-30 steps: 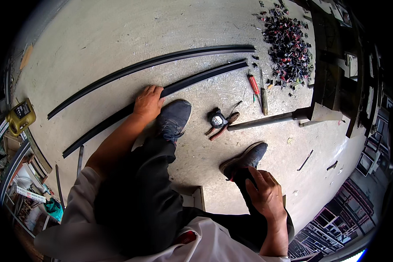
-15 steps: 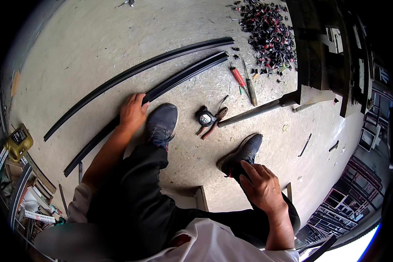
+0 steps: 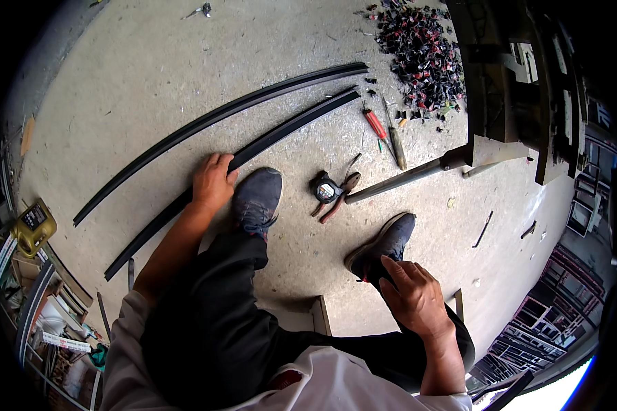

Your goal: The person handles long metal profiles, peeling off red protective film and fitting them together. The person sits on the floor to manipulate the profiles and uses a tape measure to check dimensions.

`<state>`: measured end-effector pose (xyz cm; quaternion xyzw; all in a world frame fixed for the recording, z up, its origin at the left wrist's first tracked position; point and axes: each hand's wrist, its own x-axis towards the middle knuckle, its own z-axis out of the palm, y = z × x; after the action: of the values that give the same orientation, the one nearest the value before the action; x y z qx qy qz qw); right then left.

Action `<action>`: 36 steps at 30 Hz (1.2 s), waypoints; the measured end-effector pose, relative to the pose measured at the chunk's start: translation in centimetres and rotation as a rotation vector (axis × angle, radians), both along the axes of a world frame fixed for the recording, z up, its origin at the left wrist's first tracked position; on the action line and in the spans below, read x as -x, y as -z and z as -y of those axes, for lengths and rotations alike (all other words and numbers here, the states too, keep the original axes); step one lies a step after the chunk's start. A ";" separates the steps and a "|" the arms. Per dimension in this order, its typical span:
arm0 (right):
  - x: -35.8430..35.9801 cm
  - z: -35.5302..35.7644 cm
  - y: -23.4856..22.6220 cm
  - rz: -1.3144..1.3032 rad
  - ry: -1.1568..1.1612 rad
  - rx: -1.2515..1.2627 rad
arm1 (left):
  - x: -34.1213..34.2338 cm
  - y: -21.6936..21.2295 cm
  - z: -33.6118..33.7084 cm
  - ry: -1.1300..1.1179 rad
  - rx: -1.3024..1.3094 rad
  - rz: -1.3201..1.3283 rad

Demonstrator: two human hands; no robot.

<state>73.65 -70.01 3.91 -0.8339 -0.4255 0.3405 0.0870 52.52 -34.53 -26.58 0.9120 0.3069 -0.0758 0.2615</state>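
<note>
My left hand (image 3: 213, 183) is closed over the middle of a long black grooved profile strip (image 3: 295, 125) lying on the floor beside my left shoe (image 3: 257, 195). Its fingers wrap over the far edge, and the thumb lies near the shoe. A second black strip (image 3: 206, 122) lies farther off, roughly parallel and apart from the first. Over my right leg, above the right shoe (image 3: 384, 243), rests my right hand (image 3: 417, 296). It holds nothing, its fingers loosely bent and partly spread.
Between my feet and the machine stand (image 3: 490, 89) lie a round tape measure (image 3: 324, 190), pliers (image 3: 332, 207), a red-handled screwdriver (image 3: 374, 125) and a metal bar (image 3: 408, 178). A heap of small black and red scraps (image 3: 425, 65) is farther away. A yellow-green jug (image 3: 35, 225) stands at left.
Under my left hand the near strip has rolled, so its broad grooved face now looks narrower. My right hand stays over my leg. The whole view has shifted slightly.
</note>
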 end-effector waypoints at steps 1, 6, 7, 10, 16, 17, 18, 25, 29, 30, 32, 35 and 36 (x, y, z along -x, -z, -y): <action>0.0 0.0 -0.1 0.001 0.000 0.003 | 0.0 0.0 0.0 0.007 -0.004 0.000; -0.2 -0.1 -0.1 -0.007 0.003 0.016 | -0.2 0.3 0.2 0.031 -0.042 0.020; -0.3 -0.1 -0.1 -0.003 -0.001 0.016 | -0.3 0.3 0.3 0.032 -0.047 0.025; -0.7 -0.3 -0.1 0.005 -0.017 0.027 | 0.1 0.4 0.5 0.018 -0.031 0.035; 0.6 0.5 0.3 -0.018 0.027 0.061 | -0.3 -0.4 0.5 -0.087 0.021 0.054; 0.8 0.7 0.4 -0.037 0.044 0.069 | -0.7 -0.8 0.0 -0.130 0.066 0.066; 0.8 1.6 1.1 -0.027 0.010 0.056 | -0.9 -0.8 -0.6 -0.154 0.016 0.078; 0.8 2.0 1.6 -0.054 -0.059 0.081 | -1.9 -0.8 -6.6 -0.235 -0.280 0.246; 0.7 1.5 1.6 -0.056 -0.047 0.086 | -2.5 0.6 -8.3 -0.236 -0.260 0.109; 0.7 1.6 1.6 -0.060 -0.042 0.089 | -2.5 1.0 -8.5 -0.224 -0.225 0.056; 0.7 1.9 2.0 -0.070 -0.035 0.096 | -2.5 1.6 -8.4 -0.242 -0.229 0.070; 0.8 1.7 2.1 -0.077 -0.008 0.129 | -3.0 2.3 -8.5 -0.253 -0.239 0.076; 0.8 1.8 2.2 -0.079 -0.023 0.121 | -3.0 2.6 -8.6 -0.251 -0.252 0.068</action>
<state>72.88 -71.82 1.75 -0.8185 -0.4101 0.3992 0.0494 55.48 -25.96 -29.18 0.8940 0.4165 0.0273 0.1629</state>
